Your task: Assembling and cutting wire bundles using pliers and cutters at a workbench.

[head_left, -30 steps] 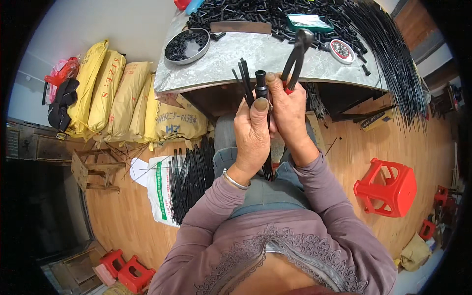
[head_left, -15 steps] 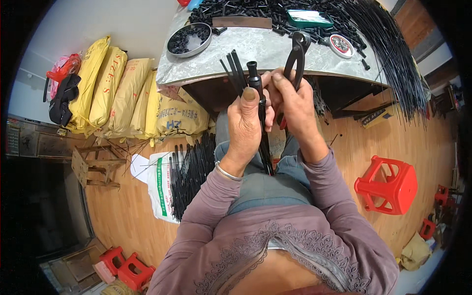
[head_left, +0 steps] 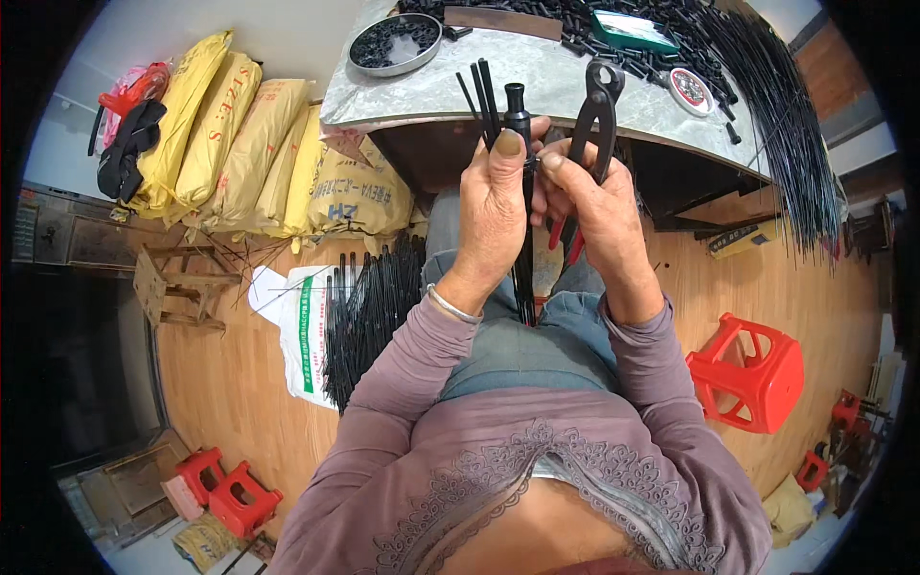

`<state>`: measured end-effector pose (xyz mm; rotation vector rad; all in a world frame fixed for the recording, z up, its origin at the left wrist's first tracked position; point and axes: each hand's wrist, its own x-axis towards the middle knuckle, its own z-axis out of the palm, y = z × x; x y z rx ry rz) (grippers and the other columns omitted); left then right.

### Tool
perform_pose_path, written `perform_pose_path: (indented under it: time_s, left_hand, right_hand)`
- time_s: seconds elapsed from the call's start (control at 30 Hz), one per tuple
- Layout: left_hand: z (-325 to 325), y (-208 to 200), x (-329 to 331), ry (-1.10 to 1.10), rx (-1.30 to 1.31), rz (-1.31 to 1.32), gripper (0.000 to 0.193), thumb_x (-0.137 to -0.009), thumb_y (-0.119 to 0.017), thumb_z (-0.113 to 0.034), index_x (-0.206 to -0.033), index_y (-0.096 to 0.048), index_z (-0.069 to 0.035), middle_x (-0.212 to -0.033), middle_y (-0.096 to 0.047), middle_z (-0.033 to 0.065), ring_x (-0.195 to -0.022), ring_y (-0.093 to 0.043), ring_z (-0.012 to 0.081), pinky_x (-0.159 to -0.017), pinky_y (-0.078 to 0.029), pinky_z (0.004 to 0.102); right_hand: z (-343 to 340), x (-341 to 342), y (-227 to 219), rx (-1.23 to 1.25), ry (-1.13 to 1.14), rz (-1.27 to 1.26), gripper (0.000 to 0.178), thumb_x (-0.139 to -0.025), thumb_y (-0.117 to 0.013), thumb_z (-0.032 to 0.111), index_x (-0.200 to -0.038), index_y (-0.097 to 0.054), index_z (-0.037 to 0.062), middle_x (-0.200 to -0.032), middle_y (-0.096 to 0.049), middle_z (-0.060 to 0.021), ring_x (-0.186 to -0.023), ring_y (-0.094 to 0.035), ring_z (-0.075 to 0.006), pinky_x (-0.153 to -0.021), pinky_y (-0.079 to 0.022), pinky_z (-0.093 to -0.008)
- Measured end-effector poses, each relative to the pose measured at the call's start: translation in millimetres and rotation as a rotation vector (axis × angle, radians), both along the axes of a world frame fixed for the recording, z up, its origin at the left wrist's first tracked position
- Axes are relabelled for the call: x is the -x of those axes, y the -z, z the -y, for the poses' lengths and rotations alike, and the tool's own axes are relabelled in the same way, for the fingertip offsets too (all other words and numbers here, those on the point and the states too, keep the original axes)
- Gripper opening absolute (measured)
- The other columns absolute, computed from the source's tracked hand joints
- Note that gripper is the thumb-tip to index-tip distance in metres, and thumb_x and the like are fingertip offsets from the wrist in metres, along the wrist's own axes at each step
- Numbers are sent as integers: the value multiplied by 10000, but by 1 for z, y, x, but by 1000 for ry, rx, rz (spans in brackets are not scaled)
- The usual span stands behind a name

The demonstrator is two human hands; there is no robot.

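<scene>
My left hand (head_left: pixel 494 216) is wrapped round a bundle of thin black rods (head_left: pixel 485 91) and a black tube (head_left: pixel 517 110) with a flared, knobbed top. The lower rods (head_left: pixel 523 278) hang down between my knees. Close beside it, my right hand (head_left: pixel 609 216) keeps a pair of dark pincers (head_left: pixel 601 101) with red handle ends in its palm, jaws upward. The thumb and forefinger of that hand pinch at the side of the black tube, where any small part between them is too small to make out.
Ahead stands a marbled table (head_left: pixel 498 67) bearing a round tray (head_left: pixel 393 48) of small black parts, a green box (head_left: pixel 632 34), a small dish (head_left: pixel 690 91) and long black rods (head_left: pixel 776 105). Yellow sacks (head_left: pixel 259 144), more rods (head_left: pixel 369 307) and a red stool (head_left: pixel 752 374) are around me.
The pincers have turned in my right hand, so their jaws and spread red handles show more. My right fingertips have come against the tube. The whole view has shifted slightly.
</scene>
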<state>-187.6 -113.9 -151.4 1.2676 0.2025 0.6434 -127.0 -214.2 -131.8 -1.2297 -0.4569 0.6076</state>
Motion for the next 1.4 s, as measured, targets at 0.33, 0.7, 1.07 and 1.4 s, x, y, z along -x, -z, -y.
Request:
perform_pose_path:
  time_s: [0.33,0.7,1.07,1.4]
  left_hand:
    - [-4,6,-3,18,51,-14,627,-950,-419,-544,-1116,-593,35,-775,-538,2,-516,-439,20,-421,-360,184]
    - [-5,6,-5,25,47,-12,591,-954,-423,-532,-1104,-602,12,-737,-537,-14,-523,-450,16,-414,-373,176]
    - [-1,2,-2,30,8,-37,593,-951,-416,-548,-1082,-613,-4,-653,-530,-22,-503,-458,23,-404,-358,183]
    - [-4,-4,0,111,61,-60,646,-934,-398,-599,-1005,-633,-1,-613,-529,-7,-484,-457,39,-415,-347,189]
  right_hand:
    - [-4,-1,3,7,-17,-12,153,-918,-551,165,-959,-581,21,-633,-485,19,-534,-446,-61,-499,-374,-214]
    - [-2,-4,5,40,-17,45,172,-915,-578,171,-988,-590,16,-655,-495,23,-541,-439,-54,-497,-364,-212]
    - [-2,0,0,76,62,210,135,-917,-582,123,-983,-589,6,-684,-555,-3,-566,-517,-66,-508,-406,-215]
    - [6,-3,-10,56,-8,198,136,-915,-575,96,-946,-620,-29,-749,-609,-45,-551,-549,-79,-488,-435,-214]
